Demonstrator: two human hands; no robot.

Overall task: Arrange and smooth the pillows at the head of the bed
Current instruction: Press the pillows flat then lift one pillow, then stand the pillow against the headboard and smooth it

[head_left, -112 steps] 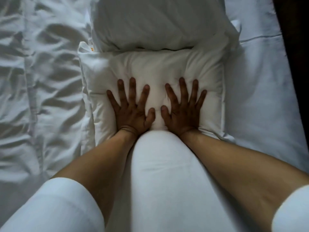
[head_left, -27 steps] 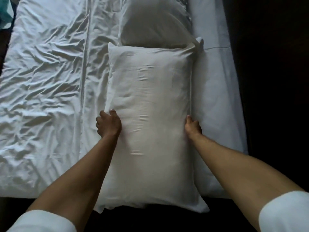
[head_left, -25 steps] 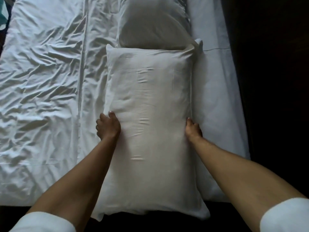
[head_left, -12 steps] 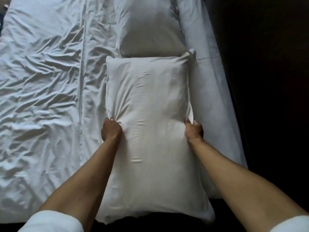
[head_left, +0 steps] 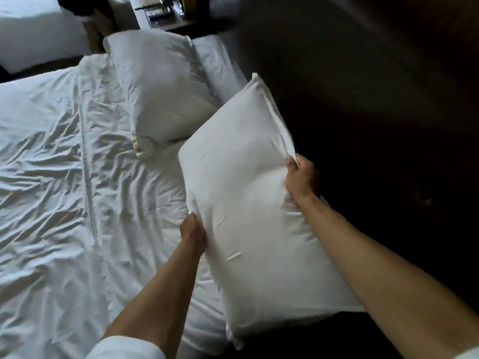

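Both hands are gripping the near pillow (head_left: pixel 248 193) by its long edges. The left hand (head_left: pixel 193 235) is curling round the edge facing the bed; its fingers are hidden under the fabric. The right hand (head_left: pixel 302 178) is pinching the opposite edge, thumb on top. The near pillow is hanging tilted, partly over the bed (head_left: pixel 59 177) edge and partly over the dark floor. The far pillow (head_left: pixel 160 89) is lying on the bed beyond the near pillow, apart from it.
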